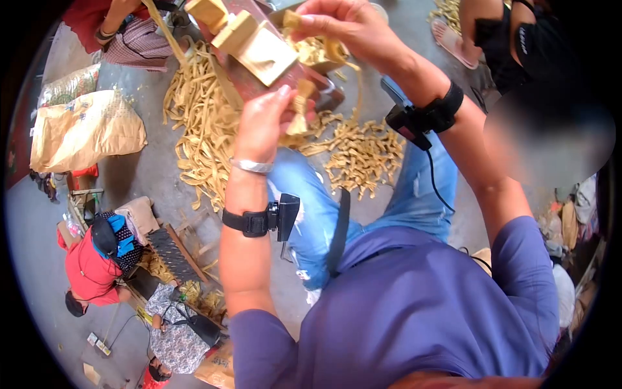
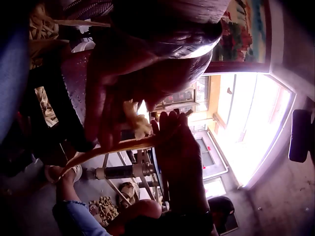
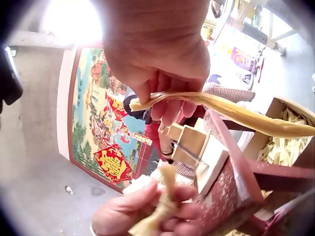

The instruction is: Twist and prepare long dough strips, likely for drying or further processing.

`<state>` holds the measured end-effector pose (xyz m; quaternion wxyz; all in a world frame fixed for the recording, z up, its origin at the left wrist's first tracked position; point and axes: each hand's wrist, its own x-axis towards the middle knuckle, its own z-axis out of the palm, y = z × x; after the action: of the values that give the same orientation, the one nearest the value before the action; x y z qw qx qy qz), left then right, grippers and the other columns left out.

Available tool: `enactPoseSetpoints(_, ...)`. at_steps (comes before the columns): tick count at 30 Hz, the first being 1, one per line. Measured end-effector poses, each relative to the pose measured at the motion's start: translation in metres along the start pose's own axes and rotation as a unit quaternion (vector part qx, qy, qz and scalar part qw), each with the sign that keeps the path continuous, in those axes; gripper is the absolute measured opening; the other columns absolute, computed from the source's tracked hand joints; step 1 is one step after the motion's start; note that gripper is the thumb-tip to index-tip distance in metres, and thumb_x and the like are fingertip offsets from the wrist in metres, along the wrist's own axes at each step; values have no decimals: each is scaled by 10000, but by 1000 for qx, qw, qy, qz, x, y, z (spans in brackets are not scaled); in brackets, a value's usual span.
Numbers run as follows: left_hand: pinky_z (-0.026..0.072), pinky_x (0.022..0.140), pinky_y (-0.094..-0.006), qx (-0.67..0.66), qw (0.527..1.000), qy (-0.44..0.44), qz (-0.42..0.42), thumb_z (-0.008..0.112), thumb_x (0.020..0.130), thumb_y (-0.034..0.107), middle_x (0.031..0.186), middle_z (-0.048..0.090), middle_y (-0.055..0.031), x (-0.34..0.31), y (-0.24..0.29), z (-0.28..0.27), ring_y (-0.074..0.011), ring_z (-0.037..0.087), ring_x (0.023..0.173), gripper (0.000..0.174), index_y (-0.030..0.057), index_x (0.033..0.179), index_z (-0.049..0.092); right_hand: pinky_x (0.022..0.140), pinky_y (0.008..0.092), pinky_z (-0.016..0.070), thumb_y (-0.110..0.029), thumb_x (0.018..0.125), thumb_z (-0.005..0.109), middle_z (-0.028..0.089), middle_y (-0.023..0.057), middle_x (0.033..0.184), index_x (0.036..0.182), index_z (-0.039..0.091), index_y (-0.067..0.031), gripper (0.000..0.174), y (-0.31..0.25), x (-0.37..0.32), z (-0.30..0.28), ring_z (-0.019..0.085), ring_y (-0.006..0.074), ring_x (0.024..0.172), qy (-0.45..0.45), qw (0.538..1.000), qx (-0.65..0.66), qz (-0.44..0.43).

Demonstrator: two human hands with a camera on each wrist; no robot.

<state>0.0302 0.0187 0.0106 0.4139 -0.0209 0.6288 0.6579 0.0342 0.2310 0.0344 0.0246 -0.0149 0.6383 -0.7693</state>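
My left hand (image 1: pixel 259 126) grips a short, knotted yellow-tan piece (image 3: pixel 160 211) between thumb and curled fingers. Higher and to the right, my right hand (image 1: pixel 359 32) pinches one end of a long, flat yellow-tan strip (image 3: pixel 236 114). The rest of that strip hangs down past the hand. Both hands are raised over the near end of a dark red bench (image 3: pixel 229 196). A pale wooden block fixture (image 1: pixel 262 55) sits on the bench, just beyond my left hand. In the left wrist view, the knotted piece (image 2: pixel 138 120) shows in shadow between the two hands.
Long strips (image 1: pixel 197 129) lie heaped on the floor left of the bench. Small knotted pieces (image 1: pixel 359 152) are piled on the floor before my knees. A box (image 3: pixel 275 115) of pieces stands beside the bench. Other people sit around, one in a red shirt (image 1: pixel 94 266).
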Motion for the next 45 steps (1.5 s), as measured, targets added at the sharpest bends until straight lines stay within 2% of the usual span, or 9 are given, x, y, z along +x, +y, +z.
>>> enactPoseSetpoints(1,533,811,-330,117,993,10,18,436,987,304,982,665,-194,-4,-7,9,-227,667,850,436,-87,1123,572,696,218,487,-188,912,614,658,39,888,1016,636,-5,212,8,-12,3,607,87,815,-10,998,33,-47)
enactPoseSetpoints(6,548,775,-373,-240,968,-66,41,442,974,206,876,663,-140,-22,-18,63,-240,655,823,306,-48,1091,566,755,253,513,-128,900,619,664,77,960,1043,624,14,202,-14,-111,24,631,121,838,-30,998,-22,-53)
enactPoseSetpoints(11,524,690,-274,-309,946,-98,31,563,907,120,831,659,-107,-75,-5,112,-181,639,744,222,-41,1055,604,722,234,509,-73,879,628,660,66,880,982,635,40,153,-36,-186,32,622,106,811,51,990,86,-98)
enactPoseSetpoints(14,502,702,-262,-87,976,-76,187,569,916,122,880,666,-71,-101,-3,126,-149,629,744,251,-18,1120,608,765,252,511,-36,886,606,641,103,959,990,612,39,129,-42,-226,36,619,129,859,30,995,54,-72)
enactPoseSetpoints(17,445,619,-201,232,924,-101,285,592,880,83,757,634,-28,-125,23,138,-85,579,683,159,-23,971,667,726,240,506,-44,892,601,637,82,897,977,608,25,110,-59,-225,40,619,124,823,225,921,-99,-303)
enactPoseSetpoints(27,438,541,-255,568,625,104,525,666,671,44,672,574,-36,-158,28,140,-150,571,565,121,48,754,579,577,189,429,-91,848,623,609,2,743,891,667,-2,109,-53,-221,30,550,60,669,55,993,-97,-27)
enactPoseSetpoints(31,425,512,-226,462,739,115,477,667,692,-59,680,545,-19,-161,16,135,-93,524,569,158,34,760,558,509,199,393,-82,830,651,602,1,737,929,680,-4,129,-57,-228,15,510,63,612,-77,991,79,70)
enactPoseSetpoints(38,464,557,-253,103,953,-12,284,689,756,27,733,606,-86,-162,-1,138,-152,603,627,134,3,865,614,460,171,423,-132,835,688,613,47,773,909,646,9,165,-43,-233,34,571,69,628,30,982,186,30)
enactPoseSetpoints(45,406,554,-260,272,883,10,382,708,797,76,700,570,-39,-154,6,111,-121,518,648,82,-3,821,706,642,188,483,-120,837,696,671,45,855,990,648,26,217,-44,-230,43,624,88,774,46,993,106,0)
